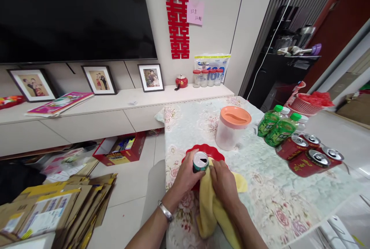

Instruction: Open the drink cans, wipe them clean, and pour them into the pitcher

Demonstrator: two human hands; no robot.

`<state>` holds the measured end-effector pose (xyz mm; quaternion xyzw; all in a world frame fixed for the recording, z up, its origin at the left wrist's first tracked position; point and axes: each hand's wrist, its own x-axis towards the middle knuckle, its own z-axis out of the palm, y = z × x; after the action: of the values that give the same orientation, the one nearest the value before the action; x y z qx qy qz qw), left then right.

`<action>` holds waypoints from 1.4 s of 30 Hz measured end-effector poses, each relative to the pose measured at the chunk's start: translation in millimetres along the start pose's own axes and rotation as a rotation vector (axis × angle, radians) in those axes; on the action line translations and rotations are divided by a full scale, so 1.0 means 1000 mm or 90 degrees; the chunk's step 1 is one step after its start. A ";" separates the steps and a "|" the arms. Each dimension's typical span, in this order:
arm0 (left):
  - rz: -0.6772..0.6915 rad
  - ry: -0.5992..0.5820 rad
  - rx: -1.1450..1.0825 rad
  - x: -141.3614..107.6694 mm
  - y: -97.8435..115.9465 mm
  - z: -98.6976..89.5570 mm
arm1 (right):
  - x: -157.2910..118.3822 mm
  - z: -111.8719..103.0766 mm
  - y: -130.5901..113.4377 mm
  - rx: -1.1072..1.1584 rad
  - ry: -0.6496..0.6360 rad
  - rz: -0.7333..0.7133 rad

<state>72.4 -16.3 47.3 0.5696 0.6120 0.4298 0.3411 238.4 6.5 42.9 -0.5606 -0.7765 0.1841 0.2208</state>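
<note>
A green drink can (200, 161) with an opened silver top is gripped by my left hand (186, 172), above the red scalloped plate (216, 152). My right hand (224, 182) is closed on a yellow cloth (207, 202), pressing it near the can's right side. The cloth hangs down over the table's front edge, and another yellow part shows to the right of my hand. Beyond the plate stands a clear plastic canister (227, 138) with an orange lid. Most of the plate is hidden by my hands, the can and the cloth.
To the right on the flowered tablecloth (260, 202) stand several red cans (308, 163) and green-labelled bottles (280, 129). Behind, a low cabinet (130, 104) carries picture frames and glass jars (204, 78). Flattened cardboard (66, 206) and a red box (121, 150) lie on the floor at left.
</note>
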 end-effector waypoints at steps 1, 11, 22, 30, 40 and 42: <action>-0.003 0.006 0.003 0.000 0.000 0.001 | -0.002 -0.003 0.001 0.026 0.015 -0.013; 0.026 0.056 0.064 -0.004 0.006 0.017 | -0.015 0.001 -0.005 0.123 0.121 -0.038; 0.047 -0.046 0.093 -0.003 0.008 -0.002 | -0.011 0.007 -0.006 -0.002 0.062 0.017; 0.024 -0.084 0.122 0.000 0.013 -0.010 | -0.008 0.008 -0.010 -0.122 -0.022 0.082; 0.024 -0.047 0.138 -0.002 0.013 -0.008 | -0.015 0.007 -0.003 -0.040 0.049 0.022; 0.013 -0.042 0.130 -0.003 0.013 -0.007 | -0.020 0.005 -0.002 0.002 0.080 -0.005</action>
<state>71.2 -20.2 62.2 0.6214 0.6351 0.3496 0.2972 239.6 -13.4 37.4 -0.5678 -0.7628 0.1490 0.2711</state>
